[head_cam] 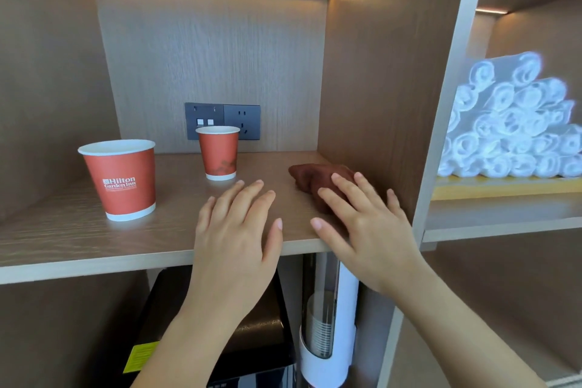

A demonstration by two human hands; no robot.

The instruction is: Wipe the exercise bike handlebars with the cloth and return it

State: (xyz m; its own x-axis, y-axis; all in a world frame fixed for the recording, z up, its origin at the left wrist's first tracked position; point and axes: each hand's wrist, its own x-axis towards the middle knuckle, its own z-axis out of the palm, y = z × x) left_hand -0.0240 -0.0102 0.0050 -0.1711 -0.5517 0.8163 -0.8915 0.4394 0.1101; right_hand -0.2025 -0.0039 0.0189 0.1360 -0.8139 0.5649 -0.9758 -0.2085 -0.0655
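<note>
Your empty left hand (239,230) spreads flat over the wooden shelf (63,239), your right hand (362,224) rests straight fingers on the one crumpled brown cloth (315,176) by the right wall, and two red paper cups (121,179) (218,153) stand left.

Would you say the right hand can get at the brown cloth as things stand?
Probably yes: the right hand lies open over the cloth, nothing between them, and the small cup stands well clear to its left.
</note>
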